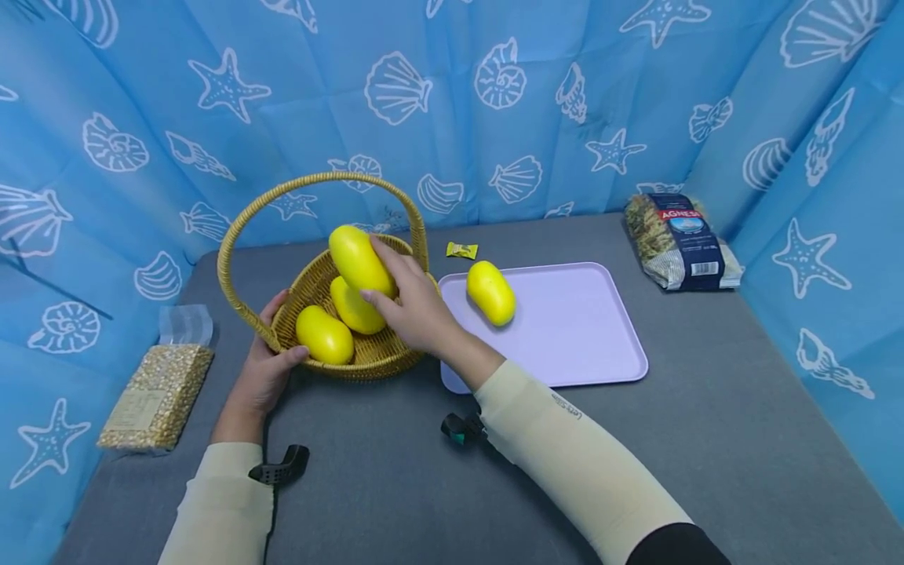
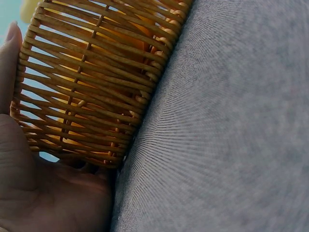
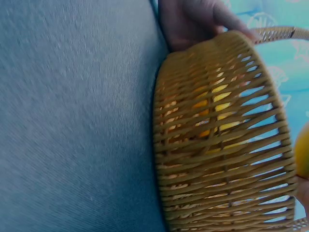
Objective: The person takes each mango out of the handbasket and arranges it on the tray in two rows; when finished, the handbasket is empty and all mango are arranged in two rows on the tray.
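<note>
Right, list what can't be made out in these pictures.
Head view: part of the rear fruit, behind the held fruit.
Head view: lettering on the grain bag, too small.
Left wrist view: outlines inside the basket, masked by its weave.
Right wrist view: most of the right hand, cut off by the right edge.

Packaged food on a grey surface (image 1: pixel 706 408) before a blue seashell-print curtain (image 1: pixel 452 102).
In the head view, a clear pack of yellowish kernels (image 1: pixel 157 392) lies at lower left, a small yellow wrapped sweet (image 1: pixel 461 250) just above centre, and an Agnesi pasta bag (image 1: pixel 681 243) at right, against the curtain; white starfish also pattern the cloth.
</note>
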